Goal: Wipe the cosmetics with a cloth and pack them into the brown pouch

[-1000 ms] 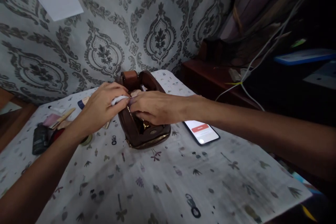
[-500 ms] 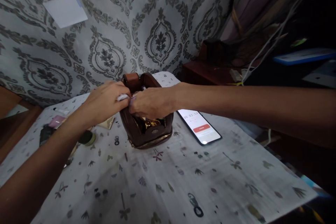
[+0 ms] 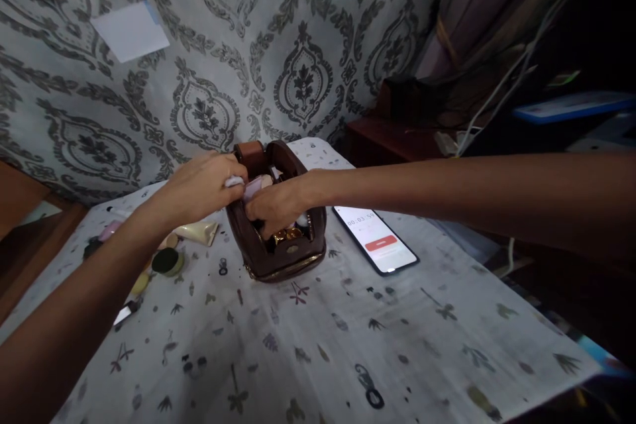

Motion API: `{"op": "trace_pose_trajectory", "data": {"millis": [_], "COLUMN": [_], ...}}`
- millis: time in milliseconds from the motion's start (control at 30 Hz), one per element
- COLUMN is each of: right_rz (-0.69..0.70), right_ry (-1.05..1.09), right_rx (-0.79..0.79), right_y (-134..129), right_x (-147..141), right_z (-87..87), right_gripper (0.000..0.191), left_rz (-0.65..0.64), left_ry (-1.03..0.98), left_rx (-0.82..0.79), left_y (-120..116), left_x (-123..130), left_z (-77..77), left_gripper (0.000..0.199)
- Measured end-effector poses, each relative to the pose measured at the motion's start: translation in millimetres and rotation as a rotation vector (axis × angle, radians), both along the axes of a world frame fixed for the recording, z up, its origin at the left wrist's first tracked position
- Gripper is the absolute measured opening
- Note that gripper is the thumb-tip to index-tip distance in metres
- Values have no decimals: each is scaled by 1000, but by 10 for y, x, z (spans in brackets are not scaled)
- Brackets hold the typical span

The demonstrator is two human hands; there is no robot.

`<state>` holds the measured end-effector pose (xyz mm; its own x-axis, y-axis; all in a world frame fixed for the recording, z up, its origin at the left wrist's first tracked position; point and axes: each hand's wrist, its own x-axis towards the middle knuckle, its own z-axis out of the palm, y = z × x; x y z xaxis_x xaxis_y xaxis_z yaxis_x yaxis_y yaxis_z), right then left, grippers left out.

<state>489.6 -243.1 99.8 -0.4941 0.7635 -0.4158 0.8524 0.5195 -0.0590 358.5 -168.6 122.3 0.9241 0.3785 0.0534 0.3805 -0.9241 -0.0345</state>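
Note:
A brown leather-look bag [image 3: 293, 264] with a gold zip stands open on the table. My left hand [image 3: 211, 182] grips its left rim, fingers closed over the edge; a small whitish thing [image 3: 233, 181] shows at those fingers. Inside the bag, my right hand [image 3: 281, 207] reaches down with its fingertips hidden, so what they hold cannot be made out. A pale pink item [image 3: 256, 185] lies in the bag beside this hand. Shiny gold items [image 3: 287, 234] sit near the bag's front wall.
Right of the bag lies a phone [image 3: 380, 242] with a timer on its screen. Left, partly behind my forearm, are a pale yellow tube [image 3: 199, 233], a dark-lidded round jar [image 3: 167, 262] and several small items. A patterned curtain [image 3: 298, 79] hangs behind the table.
My right hand has moved away from my left hand, lower and deeper into the bag. The pink item now shows more. My left hand stays on the rim.

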Motion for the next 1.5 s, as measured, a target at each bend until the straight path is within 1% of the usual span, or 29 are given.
{"op": "trace_pose_trajectory", "data": {"millis": [100,200,400,533,667,767,900,1000,1167,1367,1433,1500], "right_rz": [-40,-20,5,12,35,-15,-113,-117,-91,-207,-209,-177], "right_ry": [25,17,80,36,20,6,72,98,29,10,11,12], "right_rx": [-20,-22,58,40,11,5,-43,-84,-96,-20,-24,-46], "right_y": [-42,-44,-20,24,81,86,59,65,137,84,52,45], "right_x": [0,8,20,1,-36,-50,-21,10,-6,-72,-69,-46], "right_z": [-2,-20,-94,-116,-115,-116,-107,-93,-99,-98,-70,-47], "right_gripper": [29,28,24,20,20,23,29,30,30,37,35,33], "left_rz": [25,17,3,-12,-3,5,24,19,10,-8,-7,-10], "left_ry": [28,27,-2,10,34,30,-2,-15,-20,-27,-29,-23], "left_rx": [37,43,13,5,17,6,4,13,1,3,7,6], "left_y": [-15,-25,-6,12,12,5,-7,-9,-2,2,3,3], "left_x": [5,3,-12,0,3,-6,-7,-1,-18,-37,-32,-27], "left_z": [-5,-13,-31,-30,-17,-16,-37,-52,-54,-57,-60,-64], "left_gripper": [23,23,25,24,22,21,21,21,19,17,16,16]}}
